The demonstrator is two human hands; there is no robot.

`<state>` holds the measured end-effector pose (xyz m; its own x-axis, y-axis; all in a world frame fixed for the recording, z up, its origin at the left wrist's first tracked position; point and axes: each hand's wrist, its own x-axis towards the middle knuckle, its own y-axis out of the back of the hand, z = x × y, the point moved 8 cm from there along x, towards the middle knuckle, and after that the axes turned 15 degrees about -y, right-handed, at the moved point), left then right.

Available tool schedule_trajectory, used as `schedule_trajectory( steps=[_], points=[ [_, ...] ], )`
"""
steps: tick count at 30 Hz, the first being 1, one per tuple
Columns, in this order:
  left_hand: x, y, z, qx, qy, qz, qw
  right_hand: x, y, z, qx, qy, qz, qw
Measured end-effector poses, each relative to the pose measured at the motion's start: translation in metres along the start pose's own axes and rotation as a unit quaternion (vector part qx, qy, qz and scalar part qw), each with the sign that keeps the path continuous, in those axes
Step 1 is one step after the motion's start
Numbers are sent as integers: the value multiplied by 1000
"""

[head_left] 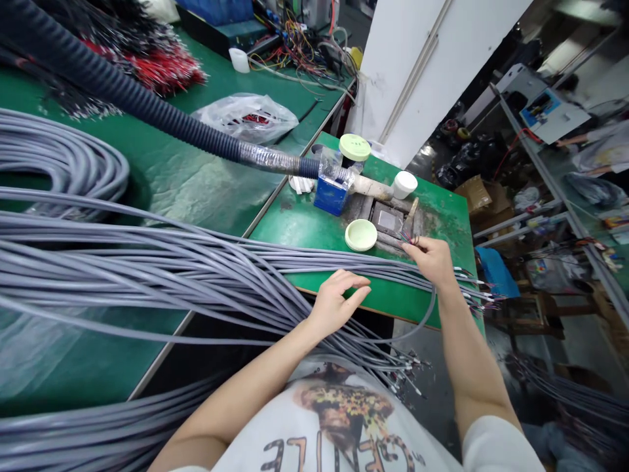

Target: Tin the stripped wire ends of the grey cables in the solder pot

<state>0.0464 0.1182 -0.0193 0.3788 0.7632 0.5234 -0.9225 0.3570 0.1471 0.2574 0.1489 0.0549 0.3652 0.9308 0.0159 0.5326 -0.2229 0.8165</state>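
Observation:
My right hand (433, 262) is closed in a pinch on the end of a grey cable (428, 313). Thin coloured wires (405, 236) stick out of its fingers over a small square solder pot (389, 220) with a shiny surface. From this hand the cable bends down and back to the left. My left hand (337, 301) hovers at the near edge of the cable bundle (275, 257), thumb and fingers apart and nothing between them. A pale green round dish (361, 235) stands just left of the pot, and a wooden-looking stick (411, 213) leans at its right.
A ribbed black hose (196, 131) crosses the bench to a blue box (330, 195) behind the dish. A white cup (404, 185) and a round green-lidded tub (354, 148) stand farther back. Other cable ends (484, 296) overhang the right edge. A coiled cable (93, 164) lies left.

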Motion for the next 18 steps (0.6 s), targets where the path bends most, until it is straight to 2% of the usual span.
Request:
schedule_trajectory(
  steps=[4,8,12,18],
  points=[
    [-2,-2,-17,42,0,-29,999,54,-11,25,-102,-15,-30,994],
    [-3,-8,-20,61,-21,-49,997,90,-25,43,-145,-34,-52,987],
    [-3,-8,-18,64,-34,-62,995,110,-36,49,-162,-37,-64,984],
    [-2,-8,-16,70,-40,-72,994,123,-49,51,-181,-43,-71,980]
  ],
)
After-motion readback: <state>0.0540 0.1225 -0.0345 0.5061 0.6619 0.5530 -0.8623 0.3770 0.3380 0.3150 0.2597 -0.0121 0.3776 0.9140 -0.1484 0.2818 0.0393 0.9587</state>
